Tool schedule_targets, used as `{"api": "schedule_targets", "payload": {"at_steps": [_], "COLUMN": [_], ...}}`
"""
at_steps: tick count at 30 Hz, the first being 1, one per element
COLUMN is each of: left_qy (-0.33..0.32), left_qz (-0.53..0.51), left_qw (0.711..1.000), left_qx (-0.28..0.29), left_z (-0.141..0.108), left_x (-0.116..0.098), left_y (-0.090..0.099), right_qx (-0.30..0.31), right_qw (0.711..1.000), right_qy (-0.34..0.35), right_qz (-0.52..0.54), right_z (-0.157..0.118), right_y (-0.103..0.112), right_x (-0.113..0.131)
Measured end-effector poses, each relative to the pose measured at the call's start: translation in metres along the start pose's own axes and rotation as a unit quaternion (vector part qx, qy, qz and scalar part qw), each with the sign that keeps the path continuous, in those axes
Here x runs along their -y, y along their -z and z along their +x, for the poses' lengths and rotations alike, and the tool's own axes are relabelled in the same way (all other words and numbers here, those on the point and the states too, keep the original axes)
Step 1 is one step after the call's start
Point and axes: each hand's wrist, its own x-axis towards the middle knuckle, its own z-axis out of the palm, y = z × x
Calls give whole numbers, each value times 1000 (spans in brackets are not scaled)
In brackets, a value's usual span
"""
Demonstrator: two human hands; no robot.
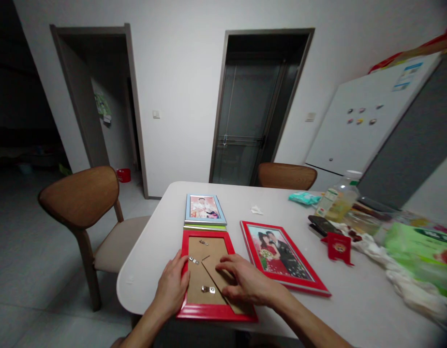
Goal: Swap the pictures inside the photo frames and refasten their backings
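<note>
A red picture frame (205, 311) lies back side up at the table's near edge, showing a brown backing board (200, 251) with several small metal clips. My left hand (172, 282) grips the frame's left edge, its fingers bent over the rim. Over the right half of the board, my right hand (243, 280) rests with bent, parted fingers on the slanted stand flap (214, 276) and holds nothing that I can see. To the right lies a second red frame (281, 258), face up with a couple's photo. A light blue frame (205, 210) sits on a green one just beyond.
A white table (154, 251) carries a crumpled white scrap (256, 210), a teal packet (304, 198), a bottle of yellowish liquid (337, 198), a dark phone-like object (323, 226), a red card (338, 247) and a green tissue pack (421, 251). Wooden chairs (81, 195) stand around it.
</note>
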Motion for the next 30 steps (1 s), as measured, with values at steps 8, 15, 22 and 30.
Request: {"api": "schedule_targets", "payload": {"at_steps": [8,15,22,30], "left_qy": [7,-1,-2,-3], "left_qz": [11,6,3,-7], "left_qw": [1000,1000,1000,1000], "left_qx": [8,0,4,-3], "left_z": [1,1,1,1], "left_x": [-2,1,-1,4], "left_y": [2,0,1,-4], "right_qx": [-33,-50,-105,-144], "right_qw": [998,997,994,984], "right_qy": [47,65,-3,-98], "right_qz": [-30,3,-35,-26], "right_z": [10,19,18,39], "right_y": [-21,-27,-32,-43], "right_x": [8,5,10,9]}}
